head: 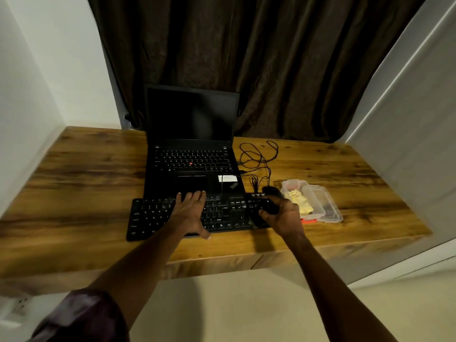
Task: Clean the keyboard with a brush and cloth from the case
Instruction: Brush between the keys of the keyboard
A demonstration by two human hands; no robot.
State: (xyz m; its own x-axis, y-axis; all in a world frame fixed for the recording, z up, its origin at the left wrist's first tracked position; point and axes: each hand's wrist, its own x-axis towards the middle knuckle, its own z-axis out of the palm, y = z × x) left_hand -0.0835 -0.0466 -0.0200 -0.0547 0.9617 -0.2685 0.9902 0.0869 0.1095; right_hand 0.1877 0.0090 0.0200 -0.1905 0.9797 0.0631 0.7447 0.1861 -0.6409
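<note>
Heads up: left hand point(191, 213) spread on keyboard point(153, 215), right hand point(283, 215) gripping what looks like the brush point(270, 199); a wild sweep could clip the case point(320, 203) just beside it.

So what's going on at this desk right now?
A person is cleaning the black keyboard in front of an open laptop on a wooden desk. The left hand lies flat on the keys, fingers spread. The right hand grips a dark object, probably the brush though it is blurred, over the keyboard's right end. The clear case sits open alongside, with the yellow cloth in it.
</note>
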